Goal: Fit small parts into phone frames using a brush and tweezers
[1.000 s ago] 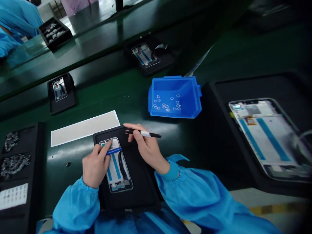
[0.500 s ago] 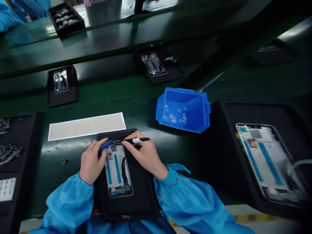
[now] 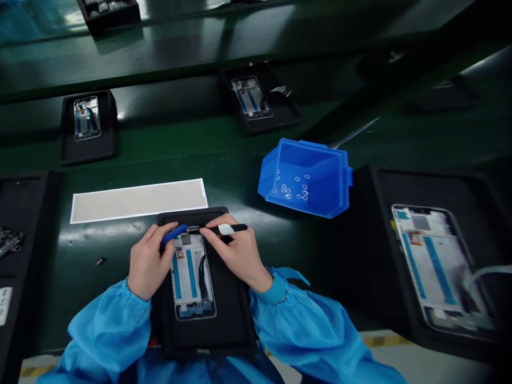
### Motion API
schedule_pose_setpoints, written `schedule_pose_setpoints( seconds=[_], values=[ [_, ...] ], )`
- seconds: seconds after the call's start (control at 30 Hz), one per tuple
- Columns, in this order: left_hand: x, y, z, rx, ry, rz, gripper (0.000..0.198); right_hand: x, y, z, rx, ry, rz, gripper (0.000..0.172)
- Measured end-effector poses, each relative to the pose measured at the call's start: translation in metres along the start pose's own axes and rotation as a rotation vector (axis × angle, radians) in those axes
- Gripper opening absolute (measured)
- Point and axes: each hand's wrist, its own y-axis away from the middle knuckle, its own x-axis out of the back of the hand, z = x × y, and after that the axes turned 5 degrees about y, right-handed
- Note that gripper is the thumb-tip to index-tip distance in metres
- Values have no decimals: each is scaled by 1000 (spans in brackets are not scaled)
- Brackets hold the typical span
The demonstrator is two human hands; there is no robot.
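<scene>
- Phone frame [image 3: 198, 277] is lying on the left half of a black tray [image 3: 232, 314], lengthwise.
- The left hand [image 3: 148, 261] is resting over the tray's far left corner, its thumb and fingers pinching a blue tool [image 3: 174, 233] at the frame's top edge; whether the tip is touching, I cannot tell.
- The right hand [image 3: 244, 256] is leaning over the tray's far right part, its thumb and fingers pinching a black-and-white tool [image 3: 226, 229] pointing at that same edge.
- A pale strip [image 3: 136, 201] is lying beyond the tray, to its left.
- A blue bin [image 3: 320, 157] is sitting beyond the tray's right side, holding small white-edged pieces [image 3: 305, 187].
- Another phone frame [image 3: 440, 266] is lying well right of the tray.
</scene>
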Motion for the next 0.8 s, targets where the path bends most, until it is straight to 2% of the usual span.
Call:
schedule_pose_setpoints(
  seconds=[0.4, 0.8],
  values=[
    [0, -1, 1, 3, -7, 8, 34, 1, 1, 0, 2, 33, -40, 15],
    [-1, -3, 1, -2, -66, -31, 34, -4, 2, 0, 77, 62, -4, 12]
  ],
)
